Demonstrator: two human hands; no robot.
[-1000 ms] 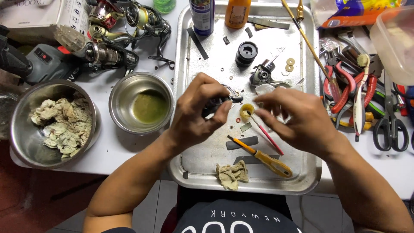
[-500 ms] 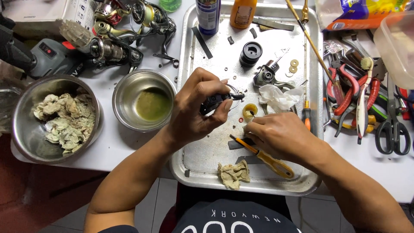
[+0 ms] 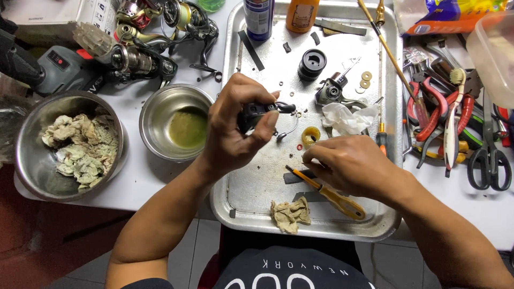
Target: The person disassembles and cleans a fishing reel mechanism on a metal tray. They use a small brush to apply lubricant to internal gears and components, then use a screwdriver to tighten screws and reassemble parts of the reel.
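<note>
Metal tray [image 3: 235, 203] anchors the scene: at its near edge lies a crumpled rag [image 3: 290, 214], and just beyond it a yellow-handled screwdriver [image 3: 327, 194]. Over the screwdriver's tip the right hand [image 3: 350, 165] presses down, fingers pinched; what they grip, I cannot tell. Above the tray's middle the left hand [image 3: 233, 131] is clenched around a black reel part [image 3: 262, 111], raised clear. It looks rigid, small, probably greasy, best held by its body, not the thin wire bail. Farther back sit a spool [image 3: 312, 64] and spray can [image 3: 258, 18].
</note>
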